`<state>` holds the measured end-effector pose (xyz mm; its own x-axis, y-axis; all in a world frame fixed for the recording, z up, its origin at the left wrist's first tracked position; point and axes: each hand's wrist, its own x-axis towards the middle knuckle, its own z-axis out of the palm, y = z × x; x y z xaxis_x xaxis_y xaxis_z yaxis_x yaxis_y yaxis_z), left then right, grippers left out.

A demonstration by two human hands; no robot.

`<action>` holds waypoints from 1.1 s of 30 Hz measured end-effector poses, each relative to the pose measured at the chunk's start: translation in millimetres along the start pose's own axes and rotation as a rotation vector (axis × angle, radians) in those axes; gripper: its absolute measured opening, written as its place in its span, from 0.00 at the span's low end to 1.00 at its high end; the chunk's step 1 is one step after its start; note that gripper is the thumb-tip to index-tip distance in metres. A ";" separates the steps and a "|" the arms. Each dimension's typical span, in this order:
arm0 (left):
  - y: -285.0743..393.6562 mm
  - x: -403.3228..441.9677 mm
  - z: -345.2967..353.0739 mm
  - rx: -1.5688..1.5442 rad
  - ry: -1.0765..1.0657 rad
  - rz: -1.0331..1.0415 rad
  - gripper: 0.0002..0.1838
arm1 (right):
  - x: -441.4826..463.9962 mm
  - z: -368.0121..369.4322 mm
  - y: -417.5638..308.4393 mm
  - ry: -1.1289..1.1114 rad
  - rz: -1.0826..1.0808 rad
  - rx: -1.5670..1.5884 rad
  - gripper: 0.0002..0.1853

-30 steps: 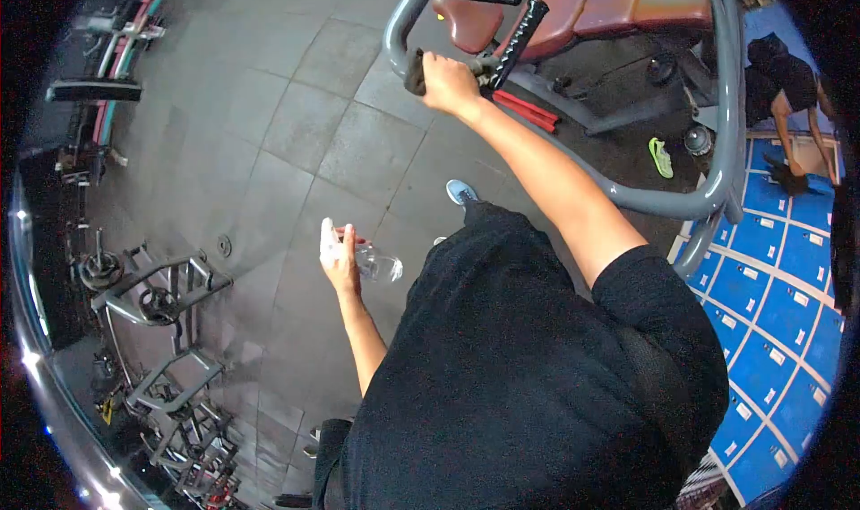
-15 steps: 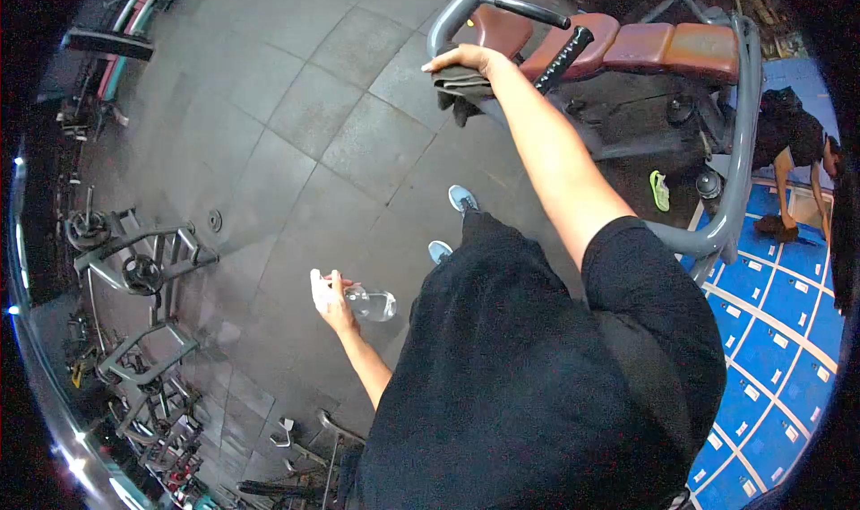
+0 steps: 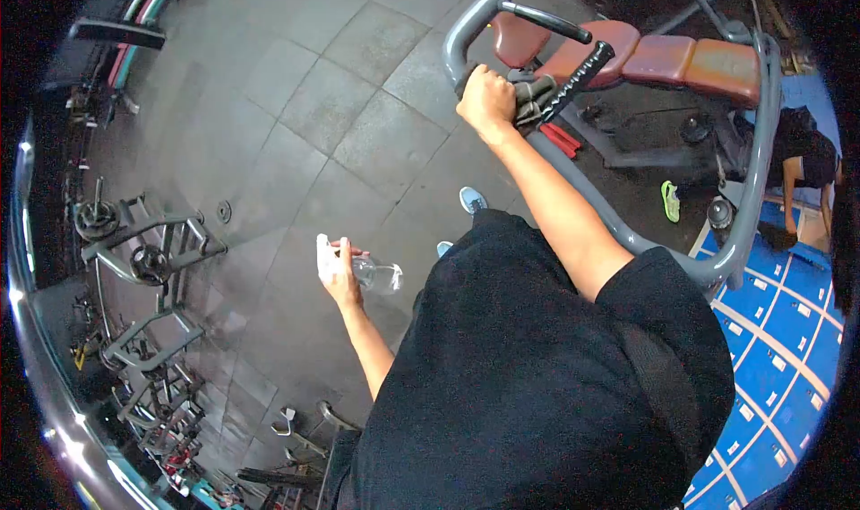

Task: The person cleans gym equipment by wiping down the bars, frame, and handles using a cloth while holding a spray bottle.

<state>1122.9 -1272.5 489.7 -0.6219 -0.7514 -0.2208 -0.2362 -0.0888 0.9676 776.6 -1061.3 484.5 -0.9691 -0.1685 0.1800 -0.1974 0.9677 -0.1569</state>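
My left hand (image 3: pixel 340 275) is closed round the neck end of a clear bottle (image 3: pixel 381 277), held on its side above the floor. Something white shows at the fingertips; I cannot make out whether it belongs to the bottle. My right hand (image 3: pixel 488 102) is closed at the grey tube frame (image 3: pixel 466 39) of a padded exercise bench. A dark grey cloth (image 3: pixel 535 90) bunches out from beside that hand, against the frame near a black ridged grip (image 3: pixel 578 82). The fingers' far side is hidden.
Brown bench pads (image 3: pixel 663 62) lie beyond the frame. A yellow-green shoe (image 3: pixel 670 202) and a dark bottle (image 3: pixel 719 211) are on the floor at right. Blue lockers (image 3: pixel 761 331) line the right side, where another person (image 3: pixel 802 160) bends down. Weight machines (image 3: pixel 152 259) stand at left.
My right hand has gone from lying over the cloth with fingers stretched to being closed at the frame, the cloth now on its right. The left hand still holds the bottle.
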 end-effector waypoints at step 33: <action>9.4 -2.8 -5.9 0.009 -0.043 -0.074 0.33 | 64.4 -0.8 43.7 -1.010 0.094 1.033 0.22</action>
<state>1126.9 -1275.1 500.1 -0.6340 -0.7141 -0.2966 -0.2890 -0.1370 0.9475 705.8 -1029.6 490.0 -0.5863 -0.5940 -0.5508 0.2782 0.4910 -0.8256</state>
